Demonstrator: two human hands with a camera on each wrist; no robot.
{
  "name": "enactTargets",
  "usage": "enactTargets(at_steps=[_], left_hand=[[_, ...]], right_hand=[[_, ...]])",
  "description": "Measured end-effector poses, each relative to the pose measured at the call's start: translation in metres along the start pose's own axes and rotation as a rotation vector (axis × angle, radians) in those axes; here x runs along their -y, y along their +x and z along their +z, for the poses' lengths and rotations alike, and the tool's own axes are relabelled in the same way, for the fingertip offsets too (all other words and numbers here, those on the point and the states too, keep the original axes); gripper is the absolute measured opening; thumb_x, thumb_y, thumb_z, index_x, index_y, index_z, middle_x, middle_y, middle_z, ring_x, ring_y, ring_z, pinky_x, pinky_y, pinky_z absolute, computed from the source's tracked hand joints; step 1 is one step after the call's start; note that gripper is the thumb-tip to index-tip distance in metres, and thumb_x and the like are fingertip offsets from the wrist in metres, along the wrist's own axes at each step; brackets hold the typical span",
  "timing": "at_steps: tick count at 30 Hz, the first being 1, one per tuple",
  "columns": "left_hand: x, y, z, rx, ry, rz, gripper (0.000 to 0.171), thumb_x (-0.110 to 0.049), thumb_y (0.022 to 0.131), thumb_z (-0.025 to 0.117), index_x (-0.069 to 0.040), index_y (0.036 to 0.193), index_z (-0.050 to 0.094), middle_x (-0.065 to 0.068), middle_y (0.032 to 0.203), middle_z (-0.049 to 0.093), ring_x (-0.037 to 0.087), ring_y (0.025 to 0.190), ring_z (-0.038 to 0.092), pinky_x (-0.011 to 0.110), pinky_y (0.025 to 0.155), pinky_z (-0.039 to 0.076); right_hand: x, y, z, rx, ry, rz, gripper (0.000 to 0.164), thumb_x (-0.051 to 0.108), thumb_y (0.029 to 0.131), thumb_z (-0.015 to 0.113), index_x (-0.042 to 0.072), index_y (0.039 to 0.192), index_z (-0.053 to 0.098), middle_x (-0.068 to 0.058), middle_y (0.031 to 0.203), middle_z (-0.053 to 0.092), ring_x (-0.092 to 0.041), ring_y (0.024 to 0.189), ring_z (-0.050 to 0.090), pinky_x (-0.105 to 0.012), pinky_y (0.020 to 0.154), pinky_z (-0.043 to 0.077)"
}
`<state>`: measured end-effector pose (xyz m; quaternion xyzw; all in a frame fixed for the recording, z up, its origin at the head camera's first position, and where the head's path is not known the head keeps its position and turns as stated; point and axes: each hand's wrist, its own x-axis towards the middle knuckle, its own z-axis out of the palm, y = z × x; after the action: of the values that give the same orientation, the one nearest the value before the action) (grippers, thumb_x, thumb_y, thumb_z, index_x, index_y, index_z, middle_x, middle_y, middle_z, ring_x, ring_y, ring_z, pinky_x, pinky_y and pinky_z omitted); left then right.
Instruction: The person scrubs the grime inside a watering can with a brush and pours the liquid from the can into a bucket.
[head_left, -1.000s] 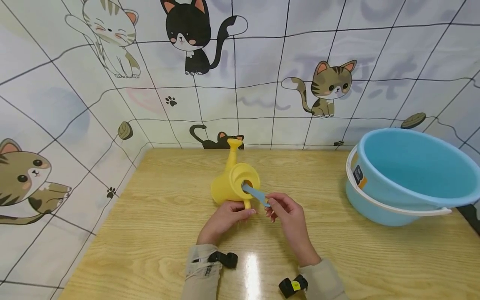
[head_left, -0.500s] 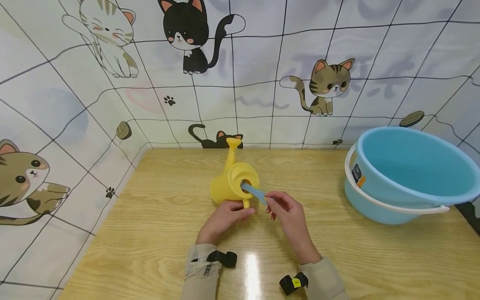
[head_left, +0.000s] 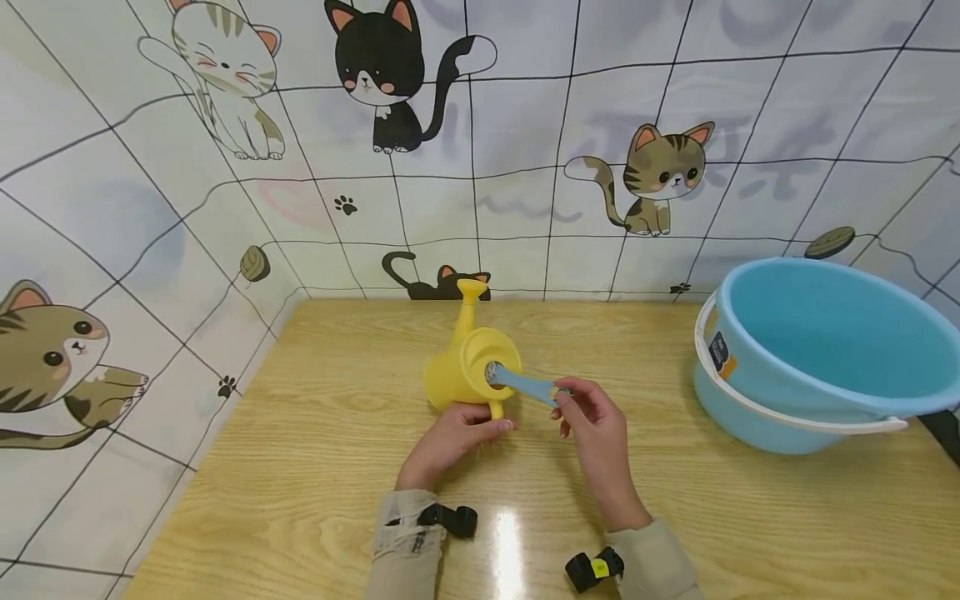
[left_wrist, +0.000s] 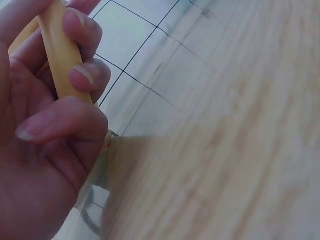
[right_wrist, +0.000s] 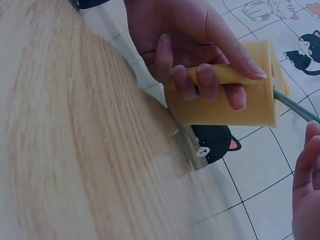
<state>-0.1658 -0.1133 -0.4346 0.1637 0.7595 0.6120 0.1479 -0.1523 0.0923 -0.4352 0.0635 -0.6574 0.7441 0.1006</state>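
Note:
A yellow watering can (head_left: 444,379) stands on the wooden table, its spout toward the wall and its round opening turned to the right. My left hand (head_left: 452,443) grips the can's handle (left_wrist: 62,55), fingers curled round it in the left wrist view. With thumb and fingers my right hand (head_left: 594,433) pinches the handle end of a light-blue brush (head_left: 531,387). The brush slants into the can's opening, where pale bristles show; the rest of its head is hidden inside. In the right wrist view its thin handle (right_wrist: 296,105) runs from the can to my fingertips.
A large light-blue bucket (head_left: 772,429) with a white carrying handle (head_left: 806,423) is on the right of the wooden table (head_left: 337,450). Behind and to the left, a cat-print covering (head_left: 517,200) rises from the table's edge. Black cameras are strapped to both wrists.
My right hand has moved a little to the right, drawing the brush partly out, so more of its blue handle shows. The left hand and watering can have stayed in place.

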Motion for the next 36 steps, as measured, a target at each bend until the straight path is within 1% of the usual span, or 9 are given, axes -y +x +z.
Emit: enactTargets(at_steps=[5, 8, 11, 15, 19, 22, 27, 31, 36], left_hand=[[-0.001, 0.0, 0.0, 0.001, 0.011, 0.005, 0.032, -0.03, 0.084, 0.062, 0.0, 0.092, 0.068, 0.007, 0.067, 0.052, 0.018, 0.056, 0.038, 0.025, 0.049, 0.032], [-0.001, 0.0, 0.0, 0.004, 0.005, 0.001, 0.032, -0.03, 0.084, 0.062, 0.0, 0.093, 0.068, 0.005, 0.068, 0.053, 0.018, 0.059, 0.039, 0.026, 0.051, 0.034], [0.0, 0.0, 0.0, 0.004, -0.004, -0.003, 0.031, -0.03, 0.084, 0.062, -0.001, 0.094, 0.068, 0.004, 0.069, 0.054, 0.018, 0.061, 0.041, 0.028, 0.053, 0.035], [0.001, -0.001, 0.0, 0.001, -0.017, -0.001, 0.031, -0.029, 0.084, 0.062, 0.0, 0.094, 0.068, 0.005, 0.068, 0.053, 0.024, 0.061, 0.04, 0.028, 0.053, 0.035], [0.001, -0.001, 0.001, -0.014, -0.032, 0.008, 0.031, -0.027, 0.084, 0.062, 0.003, 0.09, 0.067, 0.004, 0.065, 0.049, 0.024, 0.058, 0.038, 0.025, 0.051, 0.033], [0.0, -0.001, 0.003, -0.014, -0.033, 0.012, 0.031, -0.027, 0.084, 0.062, 0.004, 0.089, 0.066, 0.004, 0.064, 0.048, 0.021, 0.057, 0.038, 0.024, 0.05, 0.033], [0.0, -0.001, 0.003, -0.003, -0.028, 0.004, 0.032, -0.028, 0.085, 0.062, 0.003, 0.092, 0.066, 0.003, 0.064, 0.048, 0.018, 0.056, 0.037, 0.024, 0.049, 0.031], [0.0, 0.0, 0.002, -0.004, -0.025, 0.005, 0.033, -0.029, 0.084, 0.062, 0.002, 0.093, 0.067, 0.004, 0.065, 0.048, 0.02, 0.058, 0.039, 0.024, 0.051, 0.033], [0.0, 0.001, 0.001, -0.006, -0.011, 0.004, 0.032, -0.03, 0.084, 0.062, 0.001, 0.093, 0.067, 0.006, 0.066, 0.049, 0.019, 0.06, 0.04, 0.024, 0.053, 0.034]], right_hand=[[-0.027, 0.006, -0.007, 0.015, 0.064, -0.136, 0.025, 0.013, 0.088, 0.057, 0.003, 0.11, 0.057, -0.012, 0.085, 0.056, -0.021, 0.068, 0.055, -0.027, 0.047, 0.042], [-0.039, 0.008, -0.009, 0.025, 0.063, -0.17, 0.026, 0.013, 0.088, 0.057, 0.003, 0.112, 0.056, -0.011, 0.084, 0.056, -0.021, 0.067, 0.054, -0.026, 0.046, 0.041], [-0.033, 0.005, -0.006, 0.02, 0.038, -0.154, 0.026, 0.013, 0.088, 0.057, 0.003, 0.112, 0.057, -0.012, 0.081, 0.056, -0.026, 0.067, 0.053, -0.028, 0.046, 0.042], [-0.009, -0.001, 0.001, 0.018, -0.011, -0.059, 0.024, 0.015, 0.087, 0.058, 0.005, 0.109, 0.057, -0.016, 0.078, 0.055, -0.026, 0.066, 0.053, -0.031, 0.048, 0.043], [0.01, -0.006, 0.006, 0.086, -0.043, -0.007, 0.023, 0.014, 0.088, 0.056, 0.003, 0.109, 0.056, -0.022, 0.079, 0.053, -0.017, 0.065, 0.054, -0.031, 0.05, 0.043], [0.019, -0.008, 0.008, 0.129, -0.077, 0.001, 0.021, 0.013, 0.089, 0.055, 0.001, 0.106, 0.057, -0.025, 0.078, 0.052, -0.022, 0.062, 0.051, -0.031, 0.05, 0.043], [0.023, -0.009, 0.009, 0.153, -0.122, -0.003, 0.018, 0.013, 0.089, 0.056, 0.002, 0.103, 0.058, -0.023, 0.077, 0.054, -0.03, 0.06, 0.047, -0.03, 0.05, 0.042], [0.023, -0.008, 0.011, 0.163, -0.135, -0.014, 0.018, 0.014, 0.089, 0.056, 0.003, 0.103, 0.059, -0.022, 0.078, 0.055, -0.022, 0.06, 0.049, -0.03, 0.05, 0.042], [0.021, -0.008, 0.012, 0.15, -0.138, -0.029, 0.019, 0.015, 0.088, 0.057, 0.005, 0.104, 0.062, -0.018, 0.079, 0.056, -0.02, 0.061, 0.051, -0.027, 0.05, 0.042]])
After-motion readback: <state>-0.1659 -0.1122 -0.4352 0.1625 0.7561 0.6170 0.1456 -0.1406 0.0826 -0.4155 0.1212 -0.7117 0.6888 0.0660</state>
